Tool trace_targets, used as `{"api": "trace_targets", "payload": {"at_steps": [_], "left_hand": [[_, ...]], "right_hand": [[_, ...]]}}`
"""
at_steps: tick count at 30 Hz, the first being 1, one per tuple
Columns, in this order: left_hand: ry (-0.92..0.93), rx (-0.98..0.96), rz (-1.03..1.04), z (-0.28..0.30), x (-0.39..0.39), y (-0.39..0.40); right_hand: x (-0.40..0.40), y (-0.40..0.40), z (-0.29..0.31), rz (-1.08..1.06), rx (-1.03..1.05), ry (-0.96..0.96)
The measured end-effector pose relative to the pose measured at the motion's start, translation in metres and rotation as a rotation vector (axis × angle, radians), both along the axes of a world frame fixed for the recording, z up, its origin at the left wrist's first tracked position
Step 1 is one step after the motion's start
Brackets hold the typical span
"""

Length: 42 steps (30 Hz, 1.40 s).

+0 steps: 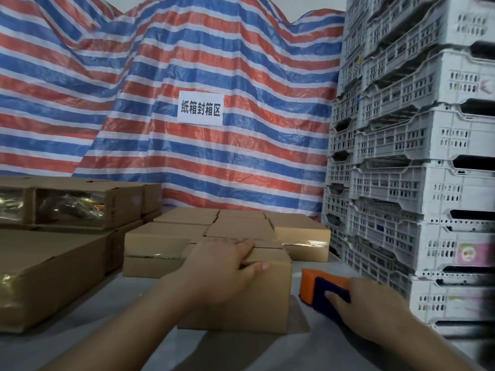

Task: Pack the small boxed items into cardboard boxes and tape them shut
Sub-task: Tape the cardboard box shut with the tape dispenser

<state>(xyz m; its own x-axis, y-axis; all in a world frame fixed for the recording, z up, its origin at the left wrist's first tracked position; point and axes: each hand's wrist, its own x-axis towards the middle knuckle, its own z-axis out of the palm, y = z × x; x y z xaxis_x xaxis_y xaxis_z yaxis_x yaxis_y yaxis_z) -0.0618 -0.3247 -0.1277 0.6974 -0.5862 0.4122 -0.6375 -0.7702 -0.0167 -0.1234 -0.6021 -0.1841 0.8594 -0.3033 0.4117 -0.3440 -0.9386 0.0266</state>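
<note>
Hands — left hand (225, 266) on matte cardboard box (257, 298), right hand (367, 303) gripping blocky dispenser (318, 287).

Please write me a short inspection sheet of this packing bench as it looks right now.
Surface: grey table, bare in front.
Job's things: cardboard box in the middle, flaps closed; taped boxes in rows behind it; windowed boxes stacked far left on large cartons.
Clutter: nothing seen.
Hands: left hand rests on the middle box's top, thumb over its front edge; right hand grips an orange and blue tape dispenser on the table beside the box.
Cables: nothing seen.
Surroundings: striped tarpaulin with a paper sign; grey plastic crates stacked at right.
</note>
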Motion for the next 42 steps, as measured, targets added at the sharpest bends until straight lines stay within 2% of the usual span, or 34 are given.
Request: {"api": "trace_targets", "payload": {"at_steps": [2, 4, 7, 10, 14, 17, 21, 23, 26, 32, 42], "left_hand": [[0.072, -0.078, -0.029, 0.002, -0.001, 0.000], [0.208, -0.185, -0.063, 0.005, 0.001, 0.001], [0.418, -0.325, -0.081, 0.012, 0.005, 0.005], [0.503, -0.449, -0.117, 0.015, 0.006, 0.008], [0.566, -0.631, -0.132, 0.015, 0.006, 0.007], [0.636, -0.780, -0.159, 0.022, 0.008, 0.007], [0.842, -1.158, -0.139, 0.037, 0.012, 0.006], [0.901, -1.314, -0.079, 0.040, 0.018, 0.008], [0.998, -1.459, -0.129, 0.040, 0.023, 0.019], [1.129, -1.511, -0.168, 0.051, 0.022, 0.030], [1.135, -1.610, -0.107, 0.058, 0.017, 0.027]], "right_hand": [[0.003, -0.004, 0.004, -0.021, 0.058, -0.074], [0.007, -0.009, 0.019, -0.046, 0.202, -0.190], [0.016, -0.010, 0.056, 0.023, 0.501, -0.376], [0.023, 0.010, 0.102, 0.172, 0.821, -0.495], [0.035, 0.050, 0.149, 0.470, 1.271, -0.443], [0.049, 0.076, 0.160, 0.635, 1.468, -0.299], [0.064, 0.093, 0.155, 0.629, 1.406, -0.093], [0.069, 0.094, 0.153, 0.621, 1.338, -0.071], [0.072, 0.094, 0.153, 0.615, 1.255, -0.091], [0.072, 0.100, 0.157, 0.600, 1.156, -0.007], [0.075, 0.109, 0.162, 0.617, 1.044, 0.007]]}}
